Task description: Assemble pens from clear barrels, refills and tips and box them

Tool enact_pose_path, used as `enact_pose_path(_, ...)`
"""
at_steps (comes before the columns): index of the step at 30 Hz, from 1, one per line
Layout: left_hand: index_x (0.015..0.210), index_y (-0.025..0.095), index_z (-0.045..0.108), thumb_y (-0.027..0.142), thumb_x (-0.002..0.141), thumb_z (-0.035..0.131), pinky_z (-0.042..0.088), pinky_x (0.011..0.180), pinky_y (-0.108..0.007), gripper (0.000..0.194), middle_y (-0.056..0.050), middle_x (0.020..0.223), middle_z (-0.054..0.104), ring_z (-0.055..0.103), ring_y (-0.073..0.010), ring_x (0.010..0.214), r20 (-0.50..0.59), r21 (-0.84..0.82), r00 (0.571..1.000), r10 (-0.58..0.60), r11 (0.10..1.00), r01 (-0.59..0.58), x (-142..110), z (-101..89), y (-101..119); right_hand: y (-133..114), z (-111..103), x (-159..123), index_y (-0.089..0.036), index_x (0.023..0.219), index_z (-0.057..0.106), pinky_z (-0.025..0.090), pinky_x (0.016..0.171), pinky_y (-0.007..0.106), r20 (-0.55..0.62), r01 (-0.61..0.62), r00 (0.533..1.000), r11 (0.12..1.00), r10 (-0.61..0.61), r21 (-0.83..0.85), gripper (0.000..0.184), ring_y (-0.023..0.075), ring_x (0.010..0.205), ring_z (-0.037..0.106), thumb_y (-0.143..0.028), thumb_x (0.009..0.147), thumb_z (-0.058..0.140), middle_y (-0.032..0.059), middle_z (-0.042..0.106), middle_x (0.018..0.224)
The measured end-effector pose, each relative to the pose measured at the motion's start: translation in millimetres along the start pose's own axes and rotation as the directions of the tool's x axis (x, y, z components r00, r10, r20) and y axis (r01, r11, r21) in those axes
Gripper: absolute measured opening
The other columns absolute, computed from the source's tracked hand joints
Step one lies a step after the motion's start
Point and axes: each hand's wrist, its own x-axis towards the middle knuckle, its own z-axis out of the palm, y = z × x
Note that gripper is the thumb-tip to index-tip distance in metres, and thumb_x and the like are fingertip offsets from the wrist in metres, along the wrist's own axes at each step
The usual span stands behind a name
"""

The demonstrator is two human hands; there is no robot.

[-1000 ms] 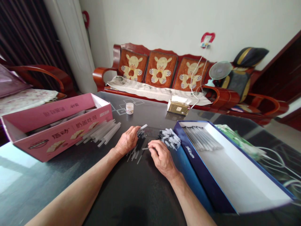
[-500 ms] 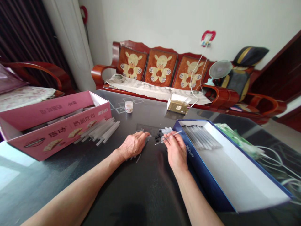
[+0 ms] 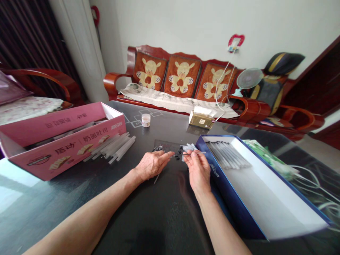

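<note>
A thin, pen-like stick point(image 3: 189, 154), dark on the left and clear toward the right, lies level between my hands. My right hand point(image 3: 199, 168) pinches it between thumb and fingers. At its left end, the fingertips of my left hand point(image 3: 154, 164) are closed on the tip; any small part there is too fine to make out. Under and behind my left hand lies a bunch of thin dark sticks point(image 3: 158, 148), partly hidden. Just beyond my right hand is a pile of small whitish and black pieces point(image 3: 189, 147), mostly covered by the fingers.
On the right stands a blue box point(image 3: 231, 191) with a row of clear tubes point(image 3: 228, 154) inside. To the left, translucent tubes point(image 3: 117, 148) lie against a pink carton point(image 3: 66, 152). A small white cup point(image 3: 146, 120) and a tissue pack point(image 3: 201, 120) sit farther back on the dark table point(image 3: 159, 219).
My right hand has moved right, away from the bunch, and holds a stick that has turned level. My left hand has shifted slightly right, its fingertips meeting the stick's left end.
</note>
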Motion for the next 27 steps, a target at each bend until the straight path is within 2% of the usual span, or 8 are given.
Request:
enact_pose_path(5,0.129,0.021,0.050,0.032,0.098,0.032,0.048,0.063,-0.020,0.038,-0.004,0.086,0.063,0.062,-0.0129,0.074,-0.003,-0.044,1.000,0.020,0.999,-0.020,-1.0,-1.8,3.5,6.9,4.1,-7.5,-0.020,0.087,0.060,0.052,0.075,0.029,0.079,-0.032,0.996,0.997,0.037,-0.064,0.025,0.0142,0.081,0.068,-0.031,0.070,0.074,0.0000,0.068,0.089)
enact_pose_path(10,0.137,0.026,0.043,0.028,0.098,0.033,0.047,0.061,-0.018,0.040,-0.001,0.083,0.060,0.060,-0.0108,0.068,0.014,-0.058,0.999,0.046,0.997,-0.045,-1.9,-4.1,7.3,16.1,5.9,-14.1,-0.021,0.099,0.059,0.052,0.069,0.027,0.052,0.009,0.999,0.964,0.004,-0.264,0.033,0.0142,0.074,0.068,-0.032,0.071,0.073,0.0007,0.070,0.083)
enact_pose_path(12,0.136,0.028,0.044,0.026,0.097,0.033,0.046,0.059,-0.017,0.041,-0.001,0.082,0.060,0.060,-0.0102,0.067,0.030,-0.052,0.999,0.035,0.998,-0.033,-1.9,-3.7,6.8,17.4,4.6,-14.3,-0.020,0.100,0.060,0.052,0.068,0.027,0.053,0.032,0.998,0.951,-0.016,-0.308,0.032,0.0149,0.076,0.068,-0.035,0.073,0.070,0.0021,0.071,0.088)
enact_pose_path(16,0.133,0.027,0.048,0.026,0.097,0.034,0.045,0.058,-0.017,0.039,-0.001,0.085,0.061,0.060,-0.0102,0.066,0.028,-0.067,1.000,-0.002,0.998,0.004,-1.5,-2.1,5.2,15.0,1.9,-10.6,-0.020,0.101,0.063,0.052,0.064,0.025,0.022,0.016,1.000,0.969,-0.011,-0.247,0.032,0.0146,0.078,0.068,-0.042,0.077,0.065,0.0042,0.070,0.095)
enact_pose_path(22,0.137,0.027,0.044,0.026,0.097,0.033,0.047,0.062,-0.017,0.041,-0.002,0.085,0.060,0.059,-0.0096,0.068,0.004,-0.113,0.999,0.035,0.993,-0.034,-3.0,-1.1,6.7,11.7,6.3,-11.8,-0.020,0.090,0.059,0.055,0.063,0.026,-0.047,-0.120,0.992,0.987,0.115,-0.107,0.034,0.0166,0.074,0.070,-0.038,0.067,0.076,0.0028,0.073,0.083)
enact_pose_path(24,0.138,0.029,0.042,0.027,0.097,0.032,0.047,0.062,-0.017,0.042,-0.001,0.085,0.059,0.059,-0.0095,0.068,0.014,-0.115,0.999,0.047,0.992,-0.045,-3.6,-0.4,6.7,12.8,7.2,-13.8,-0.019,0.087,0.060,0.054,0.062,0.026,-0.008,-0.127,0.992,0.976,0.128,-0.176,0.032,0.0185,0.077,0.071,-0.041,0.069,0.075,0.0047,0.073,0.083)
enact_pose_path(27,0.137,0.029,0.043,0.028,0.098,0.030,0.047,0.061,-0.016,0.042,-0.001,0.084,0.059,0.059,-0.0092,0.068,0.003,-0.097,1.000,0.023,0.995,-0.023,-3.3,1.2,4.8,11.4,3.6,-12.1,-0.018,0.089,0.066,0.052,0.058,0.025,0.056,0.006,0.998,0.918,0.017,-0.397,0.032,0.0176,0.075,0.069,-0.048,0.078,0.064,0.0074,0.073,0.089)
